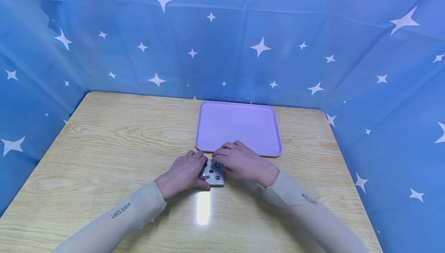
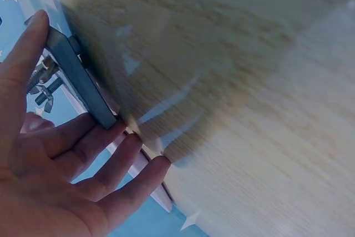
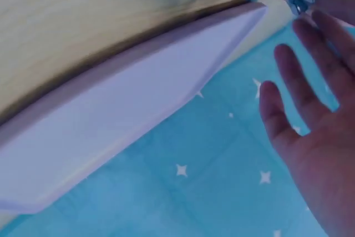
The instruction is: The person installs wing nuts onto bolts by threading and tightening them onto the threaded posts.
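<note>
A small grey metal plate [image 1: 217, 182] with several holes lies in front of the tray's near edge. Threaded bolts with wing nuts stand up from it; one wing nut [image 1: 204, 177] sits at its near left corner. My left hand [image 1: 185, 171] grips the plate from the left, and in the left wrist view the thumb is on one end of the plate [image 2: 83, 84] and fingertips at the other. Over the far right bolt [image 1: 218, 164], my right hand [image 1: 243, 163] pinches at the wing nut [image 3: 301, 1]; its thumb is mostly hidden.
A shallow purple tray [image 1: 240, 125] lies behind the hands at the far side of the wooden table [image 1: 121, 137]. Blue cloth [image 1: 222, 33] with white stars hangs behind the table and along both sides.
</note>
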A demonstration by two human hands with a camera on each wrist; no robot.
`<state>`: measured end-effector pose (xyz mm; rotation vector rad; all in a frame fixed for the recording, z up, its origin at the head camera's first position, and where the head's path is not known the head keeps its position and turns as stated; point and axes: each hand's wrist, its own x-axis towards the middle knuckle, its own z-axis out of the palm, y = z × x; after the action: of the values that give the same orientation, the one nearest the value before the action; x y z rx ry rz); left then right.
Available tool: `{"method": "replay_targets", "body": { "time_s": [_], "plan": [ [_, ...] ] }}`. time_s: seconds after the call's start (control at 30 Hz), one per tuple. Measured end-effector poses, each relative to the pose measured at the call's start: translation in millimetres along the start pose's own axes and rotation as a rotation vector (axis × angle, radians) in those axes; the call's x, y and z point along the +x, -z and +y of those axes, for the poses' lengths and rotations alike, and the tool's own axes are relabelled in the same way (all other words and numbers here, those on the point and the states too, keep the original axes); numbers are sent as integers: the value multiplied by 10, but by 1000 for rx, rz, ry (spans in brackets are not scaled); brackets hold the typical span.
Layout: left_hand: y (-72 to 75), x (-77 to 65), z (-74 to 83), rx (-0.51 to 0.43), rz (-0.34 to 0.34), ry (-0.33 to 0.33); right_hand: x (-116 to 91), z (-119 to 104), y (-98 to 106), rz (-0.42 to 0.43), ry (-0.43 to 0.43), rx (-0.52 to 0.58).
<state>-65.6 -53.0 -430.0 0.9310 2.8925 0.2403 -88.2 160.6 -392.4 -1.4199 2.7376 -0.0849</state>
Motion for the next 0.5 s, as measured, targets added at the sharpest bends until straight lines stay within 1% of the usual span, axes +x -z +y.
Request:
{"method": "replay_targets", "body": {
  "time_s": [0.07,0.17,0.37,0.43,0.5],
  "plan": [
    [3,2,-2,2,-2,2,-11,16,16,5,59,-20],
    [4,4,-3,3,0,1,-7,14,4,25,82,-66],
    [-2,4,4,-7,-3,6,50,-45,-80,88,40,-131],
    [0,2,6,-10,-4,8,75,-62,-124,128,29,-138],
    [-1,0,6,-13,-2,7,103,-82,-156,147,-4,-122]
  ]
}}
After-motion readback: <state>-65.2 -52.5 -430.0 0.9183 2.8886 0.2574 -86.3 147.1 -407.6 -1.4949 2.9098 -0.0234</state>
